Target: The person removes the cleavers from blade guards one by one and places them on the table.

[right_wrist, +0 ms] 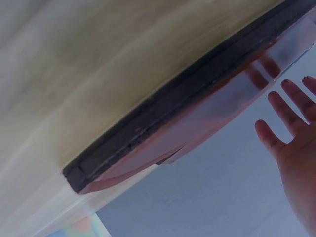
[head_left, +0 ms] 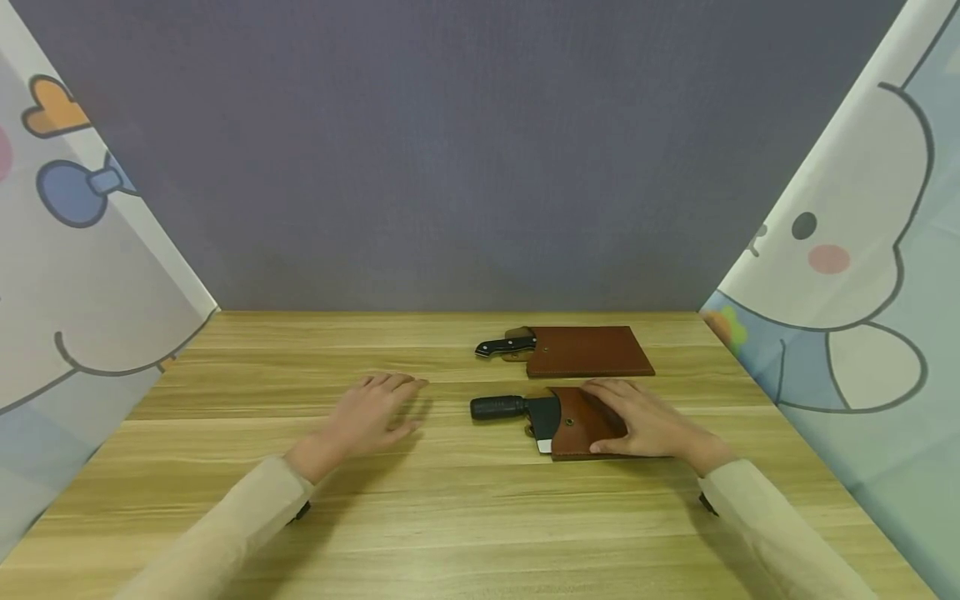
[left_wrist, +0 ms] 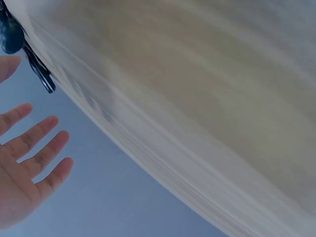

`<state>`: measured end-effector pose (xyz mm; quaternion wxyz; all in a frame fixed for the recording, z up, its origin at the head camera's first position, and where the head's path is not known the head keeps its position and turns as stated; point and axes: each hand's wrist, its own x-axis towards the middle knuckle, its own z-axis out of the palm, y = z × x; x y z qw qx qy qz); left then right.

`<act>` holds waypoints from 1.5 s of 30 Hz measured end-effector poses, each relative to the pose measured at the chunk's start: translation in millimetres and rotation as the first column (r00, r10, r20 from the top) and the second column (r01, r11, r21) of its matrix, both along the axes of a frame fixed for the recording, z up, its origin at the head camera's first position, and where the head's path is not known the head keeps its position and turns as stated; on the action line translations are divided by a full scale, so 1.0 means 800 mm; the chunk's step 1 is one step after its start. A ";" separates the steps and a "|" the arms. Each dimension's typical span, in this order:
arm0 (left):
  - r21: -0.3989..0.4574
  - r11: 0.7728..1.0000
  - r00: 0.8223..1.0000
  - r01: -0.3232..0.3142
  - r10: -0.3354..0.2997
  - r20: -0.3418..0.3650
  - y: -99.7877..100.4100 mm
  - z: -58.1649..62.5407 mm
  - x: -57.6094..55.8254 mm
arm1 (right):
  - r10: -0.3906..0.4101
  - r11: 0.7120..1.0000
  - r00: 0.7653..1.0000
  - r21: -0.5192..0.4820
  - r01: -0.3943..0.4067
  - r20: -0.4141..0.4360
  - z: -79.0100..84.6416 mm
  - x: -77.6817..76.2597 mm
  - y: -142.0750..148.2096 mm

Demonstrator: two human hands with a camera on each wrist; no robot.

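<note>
A cleaver (head_left: 498, 407) with a black handle lies on the table, its blade mostly inside a brown leather sheath (head_left: 577, 435); a strip of dark and bright blade shows at the mouth. My right hand (head_left: 647, 422) is over the right part of that sheath and hides some of it. Seen from the right wrist, its fingers (right_wrist: 284, 108) are spread and stand apart from the sheath's side. To the left of the cleaver's handle, my left hand (head_left: 369, 417) hovers above the table, fingers extended and nothing in them. Both knife handles appear at the left wrist view's upper left.
Behind the cleaver lies a second brown sheath (head_left: 592, 352), with a black-handled knife (head_left: 504, 346) sticking out on its left. The wooden table (head_left: 420, 525) ends at a grey back panel (head_left: 465, 167). Cartoon-printed cloths (head_left: 855, 350) stand along both sides.
</note>
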<state>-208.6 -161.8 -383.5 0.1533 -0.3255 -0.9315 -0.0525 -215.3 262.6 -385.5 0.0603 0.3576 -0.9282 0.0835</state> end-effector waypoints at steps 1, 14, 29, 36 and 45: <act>-0.002 1.000 1.000 0.004 -0.004 0.006 0.003 0.001 0.000 | 0.002 1.000 1.000 0.001 -0.002 0.001 0.000 0.000 -0.001; -0.061 0.996 0.995 0.058 -0.053 0.086 0.043 -0.001 -0.001 | 0.000 1.000 0.996 -0.005 0.000 0.090 -0.001 0.002 -0.007; -0.102 0.987 0.992 0.121 -0.117 0.045 0.085 -0.001 -0.006 | 0.009 1.000 0.988 0.012 -0.011 0.152 -0.006 -0.005 -0.007; -0.117 0.984 0.991 0.133 -0.132 0.019 0.101 0.002 -0.012 | -0.022 0.999 0.979 0.033 0.015 0.205 -0.005 -0.006 -0.008; -0.149 0.981 0.992 0.128 -0.126 0.022 0.122 0.007 -0.024 | -0.022 0.999 0.979 0.040 0.015 0.203 -0.005 -0.008 -0.008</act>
